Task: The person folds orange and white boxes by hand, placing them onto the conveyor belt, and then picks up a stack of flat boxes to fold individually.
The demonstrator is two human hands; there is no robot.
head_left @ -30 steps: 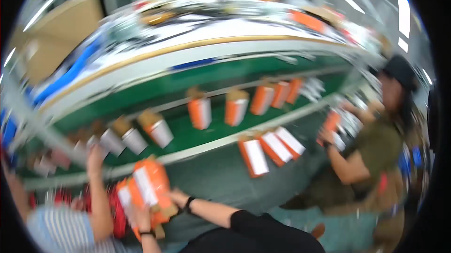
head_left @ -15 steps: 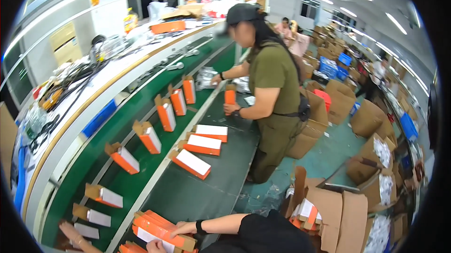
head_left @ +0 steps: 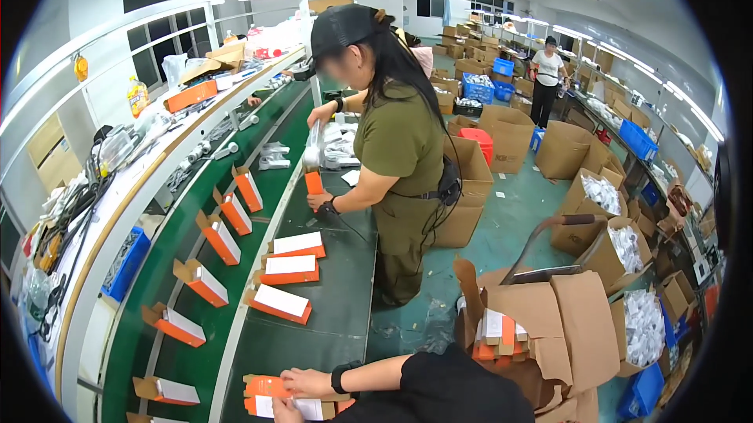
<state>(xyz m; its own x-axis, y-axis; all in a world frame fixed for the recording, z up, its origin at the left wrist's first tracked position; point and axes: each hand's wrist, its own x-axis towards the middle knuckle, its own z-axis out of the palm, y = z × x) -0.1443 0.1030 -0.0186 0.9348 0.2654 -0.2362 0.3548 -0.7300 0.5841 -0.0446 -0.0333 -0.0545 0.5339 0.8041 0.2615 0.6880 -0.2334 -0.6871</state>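
Fingers of the right hand (head_left: 307,382) lie over, and those of the left hand (head_left: 289,412) touch, a bundle (head_left: 265,386) of orange boxes at the view's seven o'clock; whether they grip it cannot be told. A second ago it was beside another worker; now it is at the tabletop (head_left: 337,297), nearer the three boxes (head_left: 286,270) at twelve from the hands. From nine to twelve, seven boxes (head_left: 208,285) sit on the belt (head_left: 174,364), the lowest cut off. Toward one, a co-worker (head_left: 400,133) holds one bag (head_left: 314,144) above one box (head_left: 314,183)
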